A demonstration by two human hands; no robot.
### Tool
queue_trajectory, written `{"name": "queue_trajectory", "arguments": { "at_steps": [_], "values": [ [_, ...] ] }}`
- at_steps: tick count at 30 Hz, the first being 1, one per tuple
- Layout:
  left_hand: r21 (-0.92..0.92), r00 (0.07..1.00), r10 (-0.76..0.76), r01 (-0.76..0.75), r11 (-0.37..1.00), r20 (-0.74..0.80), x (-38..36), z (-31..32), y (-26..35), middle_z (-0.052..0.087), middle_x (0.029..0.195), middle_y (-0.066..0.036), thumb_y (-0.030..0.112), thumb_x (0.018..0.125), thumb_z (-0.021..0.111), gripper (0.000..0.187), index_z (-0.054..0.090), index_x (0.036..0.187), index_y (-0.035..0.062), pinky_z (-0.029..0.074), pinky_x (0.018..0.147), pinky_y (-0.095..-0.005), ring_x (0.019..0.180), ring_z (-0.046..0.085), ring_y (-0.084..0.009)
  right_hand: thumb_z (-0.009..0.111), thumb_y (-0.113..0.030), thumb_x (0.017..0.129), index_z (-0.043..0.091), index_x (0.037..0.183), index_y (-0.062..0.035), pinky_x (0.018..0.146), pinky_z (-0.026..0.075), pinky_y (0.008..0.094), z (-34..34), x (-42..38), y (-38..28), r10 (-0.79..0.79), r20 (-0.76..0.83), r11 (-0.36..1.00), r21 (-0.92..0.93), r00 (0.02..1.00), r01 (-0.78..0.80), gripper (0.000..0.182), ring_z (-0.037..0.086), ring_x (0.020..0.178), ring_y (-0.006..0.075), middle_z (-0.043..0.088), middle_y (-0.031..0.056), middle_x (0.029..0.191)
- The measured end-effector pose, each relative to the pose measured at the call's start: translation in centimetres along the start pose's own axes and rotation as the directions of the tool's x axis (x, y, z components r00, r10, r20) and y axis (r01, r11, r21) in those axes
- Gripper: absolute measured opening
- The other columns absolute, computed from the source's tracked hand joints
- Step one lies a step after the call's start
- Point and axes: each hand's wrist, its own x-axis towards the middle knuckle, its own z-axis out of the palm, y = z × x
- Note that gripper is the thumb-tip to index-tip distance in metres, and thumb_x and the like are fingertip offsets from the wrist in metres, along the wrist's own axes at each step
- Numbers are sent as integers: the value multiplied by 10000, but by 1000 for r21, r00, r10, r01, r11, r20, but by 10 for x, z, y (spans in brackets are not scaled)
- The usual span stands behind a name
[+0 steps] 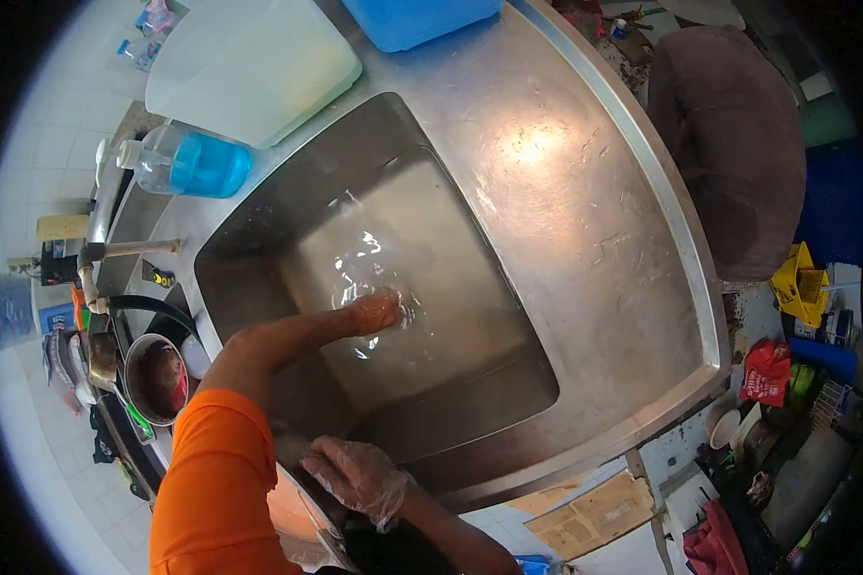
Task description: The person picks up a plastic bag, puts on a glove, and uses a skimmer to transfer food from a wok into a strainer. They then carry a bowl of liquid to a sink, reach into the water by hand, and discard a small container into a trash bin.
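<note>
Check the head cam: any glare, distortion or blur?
Head view: strong fisheye bend with dark corner vignetting; a bright glare patch on the steel counter; sparkling reflections on the water in the sink around the left hand; the gloved right hand reads sharp.

Whatever the left hand (374,311) pressed on the sink (508,383) floor was hidden beneath its palm and glare.

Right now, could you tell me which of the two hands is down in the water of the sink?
The left hand, reaching from the orange sleeve, is in the water at the sink bottom. The right hand, in a clear plastic glove, rests at the near rim, out of the water.
</note>
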Motion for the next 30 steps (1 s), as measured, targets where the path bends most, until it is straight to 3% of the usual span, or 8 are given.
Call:
{"name": "queue_trajectory", "arguments": {
  "at_steps": [6, 12, 15, 19, 23, 25, 27, 30],
  "values": [
    [279, 917, 387, -348, 895, -94, -23, -54, 21, 565, 956, -142, 129, 790, 525, 283, 548, 1045, 9, 459, 865, -400, 943, 562, -288, 515, -251, 960, 550, 955, -35, 673, 481, 421, 4, -5, 4, -73, -62, 997, 13, 995, 74, 219, 617, 757, 372, 630, 184, 836],
    [343, 938, 347, -327, 880, 2, -55, -116, 52, 543, 984, -137, 126, 833, 476, 282, 522, 1076, -11, 447, 878, -381, 979, 545, -293, 513, -244, 955, 561, 974, -49, 679, 476, 435, 6, -24, -5, 7, -149, 990, -137, 989, -28, 202, 610, 827, 399, 628, 192, 848],
    [319, 894, 412, -344, 883, -177, -79, -160, 72, 539, 952, -136, 98, 803, 505, 285, 533, 1064, -12, 450, 856, -385, 945, 541, -277, 506, -317, 960, 576, 985, -52, 710, 490, 424, -1, -38, -9, 22, -225, 975, -212, 974, -71, 275, 635, 841, 370, 644, 175, 868],
    [250, 925, 332, -283, 926, -182, -123, -244, 112, 537, 972, -145, 86, 826, 481, 278, 538, 1082, -6, 447, 863, -387, 959, 533, -289, 520, -322, 956, 581, 987, -42, 698, 488, 399, -16, -53, -8, 142, -300, 953, -217, 943, -212, 288, 643, 812, 323, 647, 156, 862],
    [261, 895, 306, -226, 939, -324, -168, -308, 138, 536, 958, -141, 81, 843, 460, 252, 559, 1066, 19, 458, 836, -390, 939, 535, -303, 500, -296, 979, 577, 963, -64, 583, 452, 274, -28, -55, -27, 110, -448, 983, -80, 887, -163, 245, 553, 644, 137, 578, 41, 735],
    [-150, 952, 54, -103, 983, -300, -200, -360, 164, 537, 926, -150, 73, 842, 469, 208, 568, 1012, 5, 464, 816, -381, 919, 544, -313, 476, -290, 995, 574, 952, -74, 543, 430, 223, -29, -59, -51, 115, -472, 992, 6, 874, -127, 241, 498, 598, 71, 533, -6, 705],
    [314, 814, 331, -194, 929, -478, -229, -399, 173, 541, 884, -158, 62, 823, 492, 175, 577, 961, -4, 464, 802, -378, 898, 553, -322, 479, -281, 995, 570, 955, -61, 529, 431, 226, -35, -62, -71, 103, -502, 992, -14, 859, -128, 241, 502, 588, 73, 532, -4, 704],
    [388, 712, 381, -164, 907, -590, -274, -458, 193, 547, 859, -163, 28, 778, 509, 211, 587, 970, -8, 470, 792, -388, 885, 561, -327, 483, -282, 993, 569, 958, -57, 522, 438, 231, -37, -70, -91, 40, -498, 985, -124, 866, -117, 244, 507, 590, 76, 530, -1, 700]
  ]
}}
